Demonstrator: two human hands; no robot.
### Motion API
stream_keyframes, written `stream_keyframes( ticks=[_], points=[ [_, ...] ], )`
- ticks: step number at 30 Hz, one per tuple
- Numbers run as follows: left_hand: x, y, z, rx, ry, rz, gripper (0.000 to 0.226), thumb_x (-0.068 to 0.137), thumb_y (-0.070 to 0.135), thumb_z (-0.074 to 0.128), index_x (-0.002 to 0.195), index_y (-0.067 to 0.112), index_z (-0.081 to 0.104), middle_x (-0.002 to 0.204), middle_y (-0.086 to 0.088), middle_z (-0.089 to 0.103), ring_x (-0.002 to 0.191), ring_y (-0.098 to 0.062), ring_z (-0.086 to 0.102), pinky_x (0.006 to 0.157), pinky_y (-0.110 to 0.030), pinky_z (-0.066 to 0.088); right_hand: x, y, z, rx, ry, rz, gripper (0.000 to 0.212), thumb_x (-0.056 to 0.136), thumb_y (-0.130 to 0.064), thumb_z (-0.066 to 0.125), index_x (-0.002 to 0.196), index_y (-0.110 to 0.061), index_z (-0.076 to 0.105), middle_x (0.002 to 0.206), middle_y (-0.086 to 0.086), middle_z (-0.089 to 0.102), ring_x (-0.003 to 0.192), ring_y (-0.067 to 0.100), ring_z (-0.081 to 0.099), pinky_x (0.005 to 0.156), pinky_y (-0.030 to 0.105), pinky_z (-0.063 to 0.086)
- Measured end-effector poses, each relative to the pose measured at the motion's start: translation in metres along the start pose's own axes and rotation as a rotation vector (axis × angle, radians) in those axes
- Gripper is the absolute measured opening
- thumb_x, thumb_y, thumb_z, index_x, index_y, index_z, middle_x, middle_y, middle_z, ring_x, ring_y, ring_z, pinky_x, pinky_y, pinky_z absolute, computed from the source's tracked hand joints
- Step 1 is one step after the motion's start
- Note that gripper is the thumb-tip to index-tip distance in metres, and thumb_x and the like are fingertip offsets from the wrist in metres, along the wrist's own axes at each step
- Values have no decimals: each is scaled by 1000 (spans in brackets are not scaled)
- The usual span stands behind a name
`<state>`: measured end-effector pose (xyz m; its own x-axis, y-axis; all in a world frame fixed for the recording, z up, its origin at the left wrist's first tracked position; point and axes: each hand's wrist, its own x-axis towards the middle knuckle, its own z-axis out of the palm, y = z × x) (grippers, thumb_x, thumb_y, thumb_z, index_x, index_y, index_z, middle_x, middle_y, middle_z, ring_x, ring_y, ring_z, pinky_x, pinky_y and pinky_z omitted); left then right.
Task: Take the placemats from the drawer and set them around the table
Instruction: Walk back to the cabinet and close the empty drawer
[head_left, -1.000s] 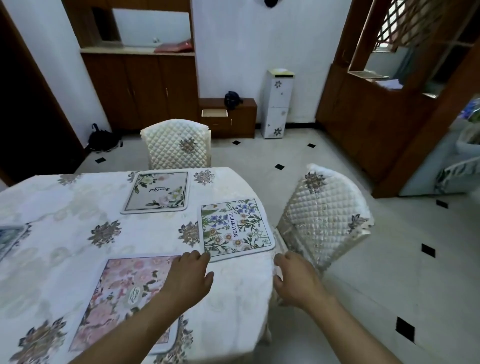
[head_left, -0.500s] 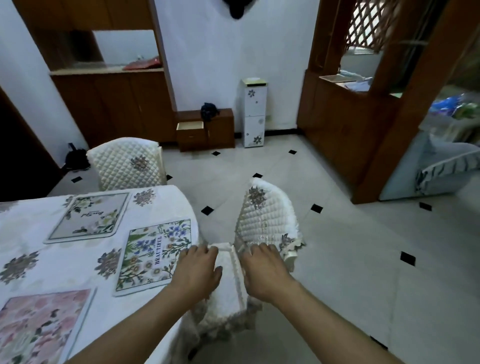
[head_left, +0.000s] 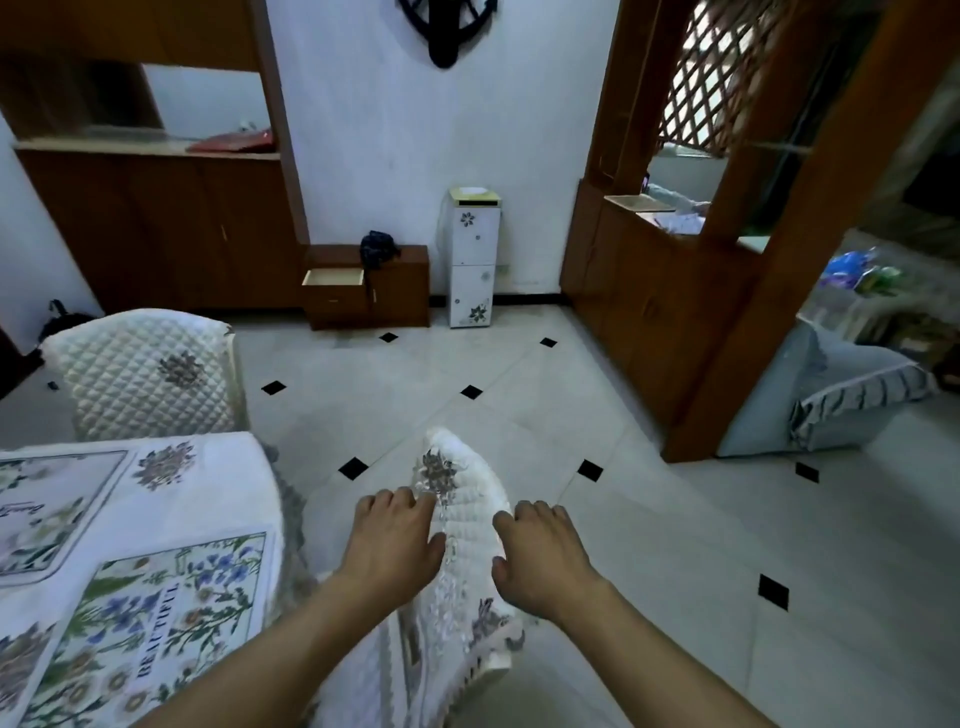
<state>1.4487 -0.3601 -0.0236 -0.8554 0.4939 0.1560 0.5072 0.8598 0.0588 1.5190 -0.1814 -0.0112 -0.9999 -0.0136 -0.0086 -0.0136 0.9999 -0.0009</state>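
Two placemats lie on the table (head_left: 218, 483) at the lower left: a blue floral one marked BEAUTIFUL (head_left: 156, 623) and a pale green floral one (head_left: 41, 509) behind it. The drawer (head_left: 332, 278) stands open in a low wooden cabinet against the far wall. Right of the table is a white quilted chair (head_left: 462, 514). My left hand (head_left: 395, 535) grips the left side of its back. On the right side of the back, my right hand (head_left: 540, 556) has its fingers curled around the edge.
A second quilted chair (head_left: 145, 374) stands at the table's far side. A white narrow cabinet (head_left: 472, 260) is beside the drawer unit. A wooden partition (head_left: 675, 291) and a grey sofa corner (head_left: 841, 395) are to the right. Tiled floor spreads ahead.
My view has swung right and the pink placemat has left the frame. Both hands moved from the table edge onto the back of the chair on the right.
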Motion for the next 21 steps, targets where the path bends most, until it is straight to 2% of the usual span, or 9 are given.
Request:
stream_keyframes(
  ticks=[2, 5, 8, 11, 14, 17, 19, 21],
  points=[
    [39, 4, 9, 9, 3, 1, 37, 83, 48, 51, 107, 22, 59, 99, -5, 65, 94, -29, 60, 88, -42, 43, 27, 28, -6, 17, 6, 18, 31, 85, -35, 50, 107, -13, 54, 108, 13, 57, 103, 34, 52, 89, 42, 37],
    [88, 11, 19, 67, -33, -2, 30, 71, 45, 65, 90, 22, 64, 78, -2, 65, 74, -27, 62, 72, -40, 48, 64, 70, -10, 63, 20, 39, 28, 84, -35, 50, 102, -14, 54, 105, 11, 58, 101, 32, 53, 87, 41, 37],
    [130, 20, 28, 83, -59, -28, 23, 70, 42, 67, 76, 21, 57, 70, 0, 59, 67, -26, 58, 66, -38, 46, 100, 112, -6, 92, 11, 26, 22, 84, -35, 50, 95, -16, 50, 102, 9, 57, 97, 30, 53, 83, 39, 36],
    [178, 32, 46, 110, -58, -67, 25, 73, 41, 67, 81, 20, 58, 76, -2, 61, 71, -28, 59, 70, -38, 45, 146, 164, 4, 95, 17, -14, 24, 85, -37, 48, 98, -16, 51, 102, 8, 57, 97, 29, 52, 83, 39, 36],
    [228, 53, 58, 146, -48, -136, 33, 80, 44, 60, 100, 18, 61, 93, -5, 66, 87, -30, 61, 82, -42, 44, 195, 222, 11, 91, 33, -72, 28, 85, -38, 48, 102, -16, 52, 103, 8, 57, 98, 29, 52, 84, 40, 37],
    [277, 81, 67, 179, -58, -217, 44, 84, 47, 50, 119, 22, 55, 106, -5, 64, 100, -29, 58, 90, -42, 40, 241, 281, 12, 90, 27, -141, 29, 86, -38, 49, 104, -15, 53, 105, 8, 58, 99, 29, 53, 85, 39, 37],
    [305, 95, 70, 211, -77, -249, 45, 82, 49, 52, 119, 23, 57, 101, -5, 65, 96, -29, 60, 87, -42, 42, 266, 309, 7, 95, 13, -190, 31, 86, -38, 49, 106, -15, 53, 105, 8, 58, 101, 30, 53, 85, 39, 37],
    [334, 107, 71, 237, -115, -289, 42, 78, 49, 58, 110, 22, 62, 92, -4, 67, 87, -29, 62, 81, -40, 44, 292, 336, 5, 104, 14, -243, 29, 86, -37, 50, 104, -15, 53, 104, 8, 57, 99, 30, 53, 85, 39, 37]
  ],
)
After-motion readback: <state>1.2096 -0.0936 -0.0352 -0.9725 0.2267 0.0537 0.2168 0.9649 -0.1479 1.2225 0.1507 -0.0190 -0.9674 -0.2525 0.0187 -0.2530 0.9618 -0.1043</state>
